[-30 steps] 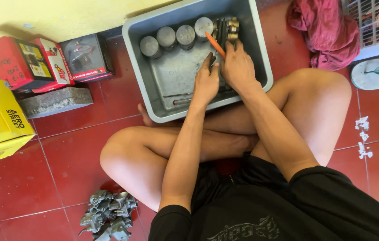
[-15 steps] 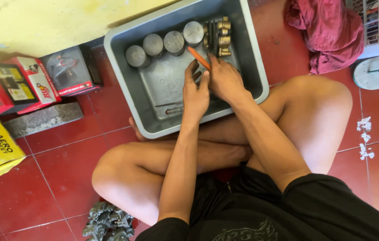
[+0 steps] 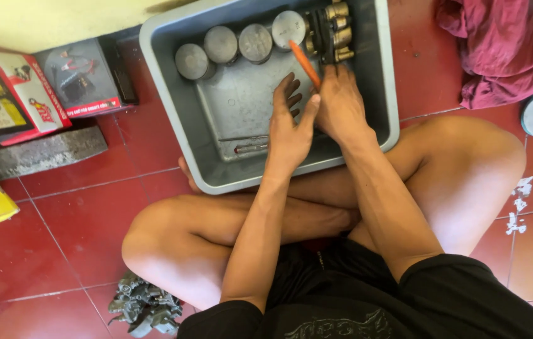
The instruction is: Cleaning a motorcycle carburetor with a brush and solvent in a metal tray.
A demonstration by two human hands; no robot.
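A person is sitting cross-legged on a red tiled floor with both hands reaching into a grey plastic tub resting in front of the legs. The right hand is closing its grip around an orange-handled tool, whose shaft is slanting up and left out of the fingers toward the far side of the tub. The left hand is lying just beside it, fingers loosely spread and thumb touching the right hand; whether its grip is holding anything cannot be told. Along the tub's far wall four round metal pistons are standing in a row, and next to them, just beyond the right hand, a dark carburetor part with brass fittings is sitting. A maroon cloth is lying on the floor to the right, red cardboard boxes to the left, and a grey metal engine part near the knee.
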